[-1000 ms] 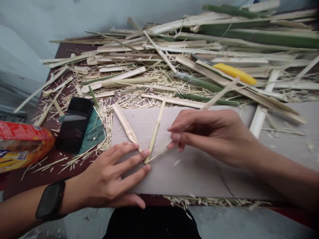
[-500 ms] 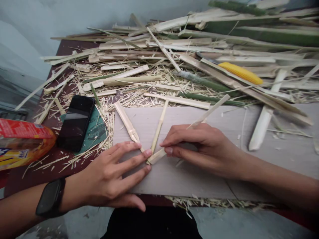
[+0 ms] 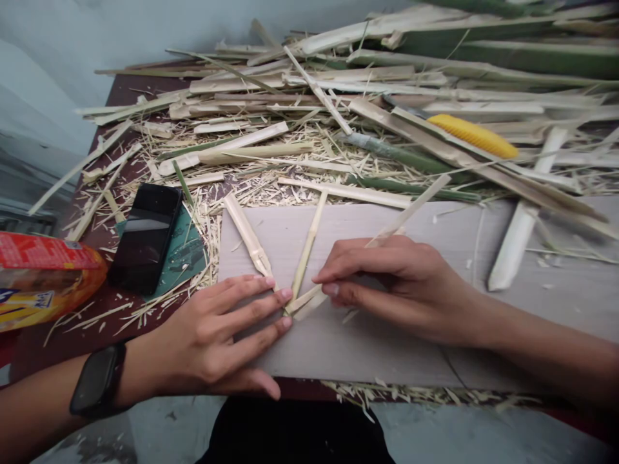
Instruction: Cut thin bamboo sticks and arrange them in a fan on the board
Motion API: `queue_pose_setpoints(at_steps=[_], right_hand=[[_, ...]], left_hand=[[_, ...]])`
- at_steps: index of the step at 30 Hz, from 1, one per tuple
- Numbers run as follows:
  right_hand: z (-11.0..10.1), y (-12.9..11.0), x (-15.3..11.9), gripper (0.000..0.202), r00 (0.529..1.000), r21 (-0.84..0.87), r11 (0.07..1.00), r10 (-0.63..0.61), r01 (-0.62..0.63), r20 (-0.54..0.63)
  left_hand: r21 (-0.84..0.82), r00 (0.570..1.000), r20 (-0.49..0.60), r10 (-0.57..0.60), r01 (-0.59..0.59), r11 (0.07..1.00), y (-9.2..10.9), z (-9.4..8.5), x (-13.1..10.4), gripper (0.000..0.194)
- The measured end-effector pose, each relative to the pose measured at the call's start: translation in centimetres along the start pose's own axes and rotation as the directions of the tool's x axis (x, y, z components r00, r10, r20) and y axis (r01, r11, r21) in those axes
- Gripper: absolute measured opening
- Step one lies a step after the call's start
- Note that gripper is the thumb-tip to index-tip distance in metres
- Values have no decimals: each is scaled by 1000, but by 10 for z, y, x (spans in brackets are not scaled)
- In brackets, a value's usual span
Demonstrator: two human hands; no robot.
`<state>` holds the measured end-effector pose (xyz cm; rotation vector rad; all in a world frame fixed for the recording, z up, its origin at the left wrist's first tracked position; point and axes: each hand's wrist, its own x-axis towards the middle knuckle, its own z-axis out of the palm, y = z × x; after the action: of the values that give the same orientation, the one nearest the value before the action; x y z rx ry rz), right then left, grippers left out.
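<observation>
My left hand (image 3: 217, 335), with a black watch (image 3: 99, 380) on its wrist, lies spread on the grey board (image 3: 367, 361). Its fingertips press near the meeting ends of a wide bamboo strip (image 3: 249, 235) and a narrow bamboo stick (image 3: 308, 248), which form a V. Pinched between the thumb and fingers of my right hand (image 3: 387, 283) is another pale bamboo strip (image 3: 416, 207). That strip slants up to the right past the knuckles; its lower end reaches the point of the V, beside my left fingertips. Part of it is hidden by my right hand.
Split bamboo pieces (image 3: 232, 154) and shavings cover the back of the table. A yellow-handled tool (image 3: 474, 135) lies among them. At left are a black phone (image 3: 145, 238) on a green piece (image 3: 186, 258) and a bottle (image 3: 48, 277). A loose bamboo piece (image 3: 512, 251) rests at right.
My right hand and the strip in it have shifted very slightly, and the strip's lower end sits a little differently at the V. My left hand stays in nearly the same place.
</observation>
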<state>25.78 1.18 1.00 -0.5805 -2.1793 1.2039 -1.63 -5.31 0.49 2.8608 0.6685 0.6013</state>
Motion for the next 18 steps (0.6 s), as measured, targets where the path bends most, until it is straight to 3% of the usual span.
queue_pose_setpoints(at_steps=[18], right_hand=[[0,3,-1,12,1000,61,998,9,-11,29]], left_hand=[[29,1000,14,-5,4,1000,1,1,2,66]])
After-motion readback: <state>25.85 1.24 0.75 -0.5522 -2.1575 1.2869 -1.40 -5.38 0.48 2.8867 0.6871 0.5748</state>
